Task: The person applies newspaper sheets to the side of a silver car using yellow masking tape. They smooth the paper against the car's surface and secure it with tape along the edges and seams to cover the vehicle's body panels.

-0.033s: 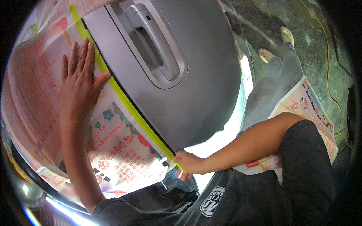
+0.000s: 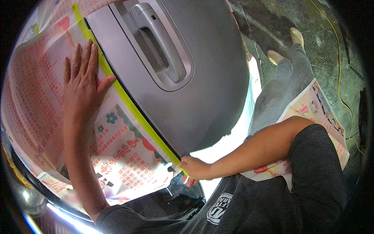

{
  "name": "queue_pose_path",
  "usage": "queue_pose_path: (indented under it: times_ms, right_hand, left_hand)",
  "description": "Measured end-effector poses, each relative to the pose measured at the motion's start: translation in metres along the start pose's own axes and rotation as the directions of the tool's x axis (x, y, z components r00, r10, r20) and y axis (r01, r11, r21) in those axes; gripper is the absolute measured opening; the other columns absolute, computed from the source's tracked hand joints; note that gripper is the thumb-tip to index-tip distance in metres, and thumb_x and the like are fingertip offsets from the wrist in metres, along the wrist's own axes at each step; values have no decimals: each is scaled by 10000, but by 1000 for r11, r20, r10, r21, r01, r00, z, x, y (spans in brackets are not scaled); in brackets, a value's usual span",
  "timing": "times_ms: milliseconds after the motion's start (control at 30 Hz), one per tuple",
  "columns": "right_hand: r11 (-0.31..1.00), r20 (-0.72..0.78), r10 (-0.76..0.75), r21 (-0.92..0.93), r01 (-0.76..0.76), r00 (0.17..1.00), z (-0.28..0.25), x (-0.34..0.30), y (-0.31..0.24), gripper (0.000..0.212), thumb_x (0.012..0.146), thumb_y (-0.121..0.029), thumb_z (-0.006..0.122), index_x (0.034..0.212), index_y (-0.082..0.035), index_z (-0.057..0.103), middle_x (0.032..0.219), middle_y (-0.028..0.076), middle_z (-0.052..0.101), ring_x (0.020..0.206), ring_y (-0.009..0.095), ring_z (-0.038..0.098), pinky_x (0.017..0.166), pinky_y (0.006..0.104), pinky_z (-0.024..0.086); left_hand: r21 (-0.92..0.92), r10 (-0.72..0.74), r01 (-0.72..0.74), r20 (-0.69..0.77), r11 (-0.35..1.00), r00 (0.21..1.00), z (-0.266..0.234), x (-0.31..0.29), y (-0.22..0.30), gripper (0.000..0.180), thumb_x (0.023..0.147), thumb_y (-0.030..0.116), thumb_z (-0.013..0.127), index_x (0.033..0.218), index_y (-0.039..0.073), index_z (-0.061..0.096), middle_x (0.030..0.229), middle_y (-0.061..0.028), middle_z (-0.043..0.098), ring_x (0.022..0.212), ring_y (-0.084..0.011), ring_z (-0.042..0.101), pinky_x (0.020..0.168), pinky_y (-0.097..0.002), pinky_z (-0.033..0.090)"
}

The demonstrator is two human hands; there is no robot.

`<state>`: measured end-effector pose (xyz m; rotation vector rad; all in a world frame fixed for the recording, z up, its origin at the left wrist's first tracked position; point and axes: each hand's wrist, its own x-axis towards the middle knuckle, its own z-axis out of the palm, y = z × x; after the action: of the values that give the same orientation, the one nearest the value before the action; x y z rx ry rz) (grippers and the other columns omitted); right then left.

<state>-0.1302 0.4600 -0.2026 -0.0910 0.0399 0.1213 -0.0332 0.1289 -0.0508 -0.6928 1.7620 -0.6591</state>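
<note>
My left hand [image 2: 82, 76] lies flat on printed masking paper [image 2: 124, 152], its fingers stretched out and the thumb reaching onto a strip of yellow-green masking tape [image 2: 134, 107]. The tape runs along the paper's edge, beside the dark gap bordering a grey car door panel [image 2: 206, 93]. At the lower end of that strip, my right hand [image 2: 194, 168] is closed, pinching the tape near the panel's bottom corner. Its fingertips are partly hidden. Set in a recess in the panel is a grey door handle [image 2: 161, 43].
Another printed sheet [image 2: 311, 105] hangs by my right arm, over my legs. A yellow cable [image 2: 339, 74] trails across the stained concrete floor [image 2: 269, 19]. Below the paper, dark glossy car parts [image 2: 171, 199] show, and bright light shines beside the panel.
</note>
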Motion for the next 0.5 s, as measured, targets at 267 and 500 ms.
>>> queue_pose_path:
  times_ms: [267,500]
  right_hand:
    - [1000,-10,6,22,-6,1000,2,4,3,406,1116,-353,337,1290,3,426,966,232,718,653,271,728,574,386,604]
    - [999,-15,-3,53,4,1000,6,2,0,431,1119,-351,334,1290,35,424,971,234,709,640,253,711,572,368,599]
  left_hand:
    - [-71,26,-20,78,997,997,-9,-28,22,925,948,665,480,1632,76,277,1698,-101,275,1597,-273,152,1301,-473,72]
    - [-255,89,-56,123,965,988,-8,-73,52,931,925,602,566,1625,55,288,1700,-110,269,1593,-275,177,1298,-500,83]
